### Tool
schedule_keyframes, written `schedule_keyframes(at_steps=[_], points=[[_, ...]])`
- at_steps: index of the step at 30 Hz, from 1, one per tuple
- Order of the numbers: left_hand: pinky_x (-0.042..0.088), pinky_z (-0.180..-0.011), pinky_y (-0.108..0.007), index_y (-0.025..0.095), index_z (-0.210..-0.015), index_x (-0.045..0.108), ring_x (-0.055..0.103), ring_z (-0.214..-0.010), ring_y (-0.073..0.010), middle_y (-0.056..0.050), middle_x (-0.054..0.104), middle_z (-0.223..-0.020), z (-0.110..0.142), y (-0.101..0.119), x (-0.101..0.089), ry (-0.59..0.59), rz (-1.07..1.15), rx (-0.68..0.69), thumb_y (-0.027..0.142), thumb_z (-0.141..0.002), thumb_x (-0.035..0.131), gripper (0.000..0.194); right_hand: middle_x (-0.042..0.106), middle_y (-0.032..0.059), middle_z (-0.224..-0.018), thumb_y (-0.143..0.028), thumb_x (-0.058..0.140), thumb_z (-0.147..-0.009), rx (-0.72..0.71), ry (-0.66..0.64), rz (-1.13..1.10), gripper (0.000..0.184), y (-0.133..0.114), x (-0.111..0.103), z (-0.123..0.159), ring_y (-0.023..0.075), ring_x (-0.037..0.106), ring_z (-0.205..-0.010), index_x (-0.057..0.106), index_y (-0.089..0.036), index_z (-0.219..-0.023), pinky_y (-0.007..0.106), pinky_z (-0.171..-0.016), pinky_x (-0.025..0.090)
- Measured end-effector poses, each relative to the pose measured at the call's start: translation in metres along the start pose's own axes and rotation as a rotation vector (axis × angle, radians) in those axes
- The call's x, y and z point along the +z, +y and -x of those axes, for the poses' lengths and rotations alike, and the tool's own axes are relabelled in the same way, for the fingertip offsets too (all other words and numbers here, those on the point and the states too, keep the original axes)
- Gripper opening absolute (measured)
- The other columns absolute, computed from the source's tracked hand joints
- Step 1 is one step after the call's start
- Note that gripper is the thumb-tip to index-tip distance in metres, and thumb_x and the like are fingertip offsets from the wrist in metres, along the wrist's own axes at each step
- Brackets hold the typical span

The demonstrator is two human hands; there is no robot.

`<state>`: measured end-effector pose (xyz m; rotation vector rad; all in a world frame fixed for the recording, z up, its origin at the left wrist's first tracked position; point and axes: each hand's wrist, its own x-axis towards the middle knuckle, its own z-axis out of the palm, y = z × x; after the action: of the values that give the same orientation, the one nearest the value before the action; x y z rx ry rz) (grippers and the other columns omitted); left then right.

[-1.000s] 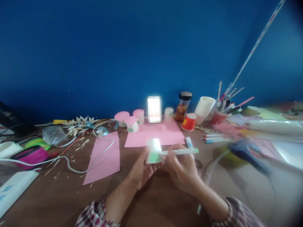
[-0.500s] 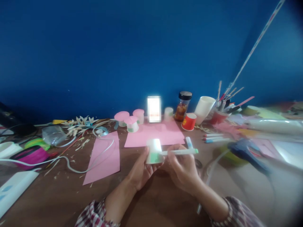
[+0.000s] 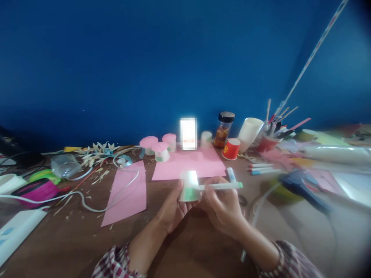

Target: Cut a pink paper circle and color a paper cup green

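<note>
My left hand (image 3: 175, 206) is closed around a small white paper cup (image 3: 189, 179), which sits upside down in it with green colouring along the lower part. Pinched in my right hand (image 3: 222, 206) is a green marker (image 3: 224, 186), its tip against the cup's right side and its green end pointing right. A marker cap or short pen (image 3: 231, 173) lies just behind that hand. Beyond the cup is a pink paper sheet (image 3: 188, 166). Three small cups topped with pink discs (image 3: 160, 148) stand at its left, and another upturned cup (image 3: 206, 139) stands at its back right.
A second pink sheet (image 3: 127, 197) lies left under a white cable (image 3: 84, 199). A power strip (image 3: 21, 235) and tape rolls (image 3: 36, 191) are farther left. On the right are a lidded jar (image 3: 224, 131), a red cup (image 3: 231, 149), several markers (image 3: 263, 169) and a blue glue gun (image 3: 304, 191).
Very little differs. The cup in my left hand has shifted slightly, while the marker tip stays at its side.
</note>
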<state>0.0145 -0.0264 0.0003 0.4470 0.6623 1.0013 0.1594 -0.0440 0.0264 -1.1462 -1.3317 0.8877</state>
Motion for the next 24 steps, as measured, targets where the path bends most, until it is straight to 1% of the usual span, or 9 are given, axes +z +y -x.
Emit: schedule_keyframes(at_steps=[3,6,9,15,19,21,24], points=[[0.045,-0.095,-0.036,0.01,-0.113,0.061,0.063,-0.101,-0.0234,-0.013,0.07,-0.105,-0.0005,0.0,-0.0017,-0.018,0.016,-0.002,0.044,-0.091,0.044,0.044,0.056,-0.0007,-0.062,-0.024,0.056,-0.082,0.0,-0.022,-0.031,0.01,0.0004,0.0004,0.0002,0.0121,0.052,-0.055,0.055,-0.018,-0.075,0.023,-0.05,0.042],[0.048,-0.09,-0.037,0.01,-0.109,0.063,0.065,-0.095,-0.0229,-0.013,0.07,-0.101,-0.0009,0.0015,-0.0034,-0.013,0.027,-0.002,0.043,-0.091,0.046,0.041,0.057,-0.0004,-0.063,-0.022,0.057,-0.082,-0.01,0.005,-0.026,0.009,0.0007,0.0002,0.0002,0.012,0.053,-0.055,0.057,-0.017,-0.074,0.022,-0.051,0.043],[0.051,-0.086,-0.037,0.008,-0.106,0.063,0.066,-0.091,-0.0235,-0.015,0.07,-0.098,0.0001,0.0035,-0.0039,-0.013,0.013,-0.016,0.044,-0.091,0.046,0.043,0.058,-0.0006,-0.063,-0.022,0.056,-0.083,-0.003,0.02,-0.055,0.009,0.0005,-0.0004,-0.0003,0.0123,0.054,-0.055,0.056,-0.018,-0.076,0.022,-0.051,0.043],[0.052,-0.085,-0.037,0.009,-0.109,0.061,0.065,-0.091,-0.0232,-0.014,0.07,-0.098,-0.0002,0.0031,-0.0038,-0.014,0.018,0.0,0.043,-0.09,0.048,0.041,0.057,-0.0007,-0.063,-0.02,0.056,-0.082,-0.006,-0.01,-0.058,0.009,0.0028,-0.0008,0.0007,0.0121,0.052,-0.056,0.055,-0.018,-0.074,0.022,-0.051,0.043],[0.052,-0.083,-0.035,0.01,-0.104,0.063,0.066,-0.086,-0.0208,-0.011,0.07,-0.093,-0.0032,0.0018,-0.0049,0.022,0.039,0.021,0.043,-0.089,0.05,0.038,0.055,-0.001,-0.064,-0.02,0.056,-0.083,-0.009,-0.05,-0.076,0.008,0.0061,-0.0008,0.0025,0.0117,0.05,-0.055,0.055,-0.018,-0.075,0.021,-0.049,0.041],[0.053,-0.082,-0.035,0.011,-0.104,0.063,0.066,-0.086,-0.0208,-0.011,0.07,-0.093,-0.0035,0.0019,-0.005,0.013,0.036,0.014,0.043,-0.089,0.05,0.038,0.056,-0.0006,-0.065,-0.02,0.056,-0.083,-0.016,-0.038,-0.073,0.008,0.0051,-0.0009,0.0024,0.0121,0.051,-0.057,0.055,-0.018,-0.076,0.022,-0.05,0.042],[0.052,-0.083,-0.036,0.01,-0.106,0.062,0.066,-0.09,-0.0229,-0.013,0.07,-0.097,-0.0022,0.003,-0.0041,-0.023,0.023,0.002,0.042,-0.089,0.05,0.039,0.056,-0.0004,-0.065,-0.022,0.056,-0.083,-0.025,0.0,-0.049,0.009,0.0015,-0.0009,0.0011,0.0125,0.053,-0.058,0.056,-0.018,-0.075,0.022,-0.052,0.043]])
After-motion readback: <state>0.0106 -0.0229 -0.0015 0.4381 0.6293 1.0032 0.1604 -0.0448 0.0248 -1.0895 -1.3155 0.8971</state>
